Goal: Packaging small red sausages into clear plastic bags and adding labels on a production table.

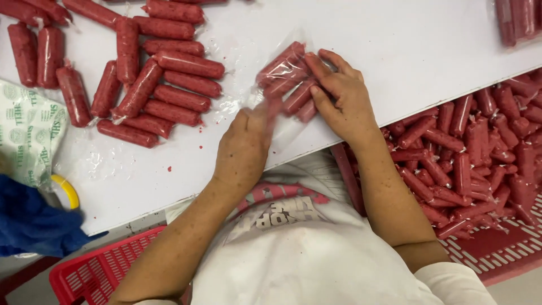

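Observation:
A clear plastic bag (248,68) lies on the white table (395,39), and several red sausages (285,70) are packed side by side inside it. My right hand (344,96) presses its fingers onto the sausages in the bag. Blurred with motion, my left hand (245,141) pinches the bag's near edge just left of the sausages.
A loose pile of red sausages (164,85) covers the table's upper left. A red crate (480,169) full of sausages stands at the right, under the table edge. A second red crate (96,271) sits lower left. A printed bag (25,135), a yellow ring (68,189) and blue cloth (28,223) lie at the left.

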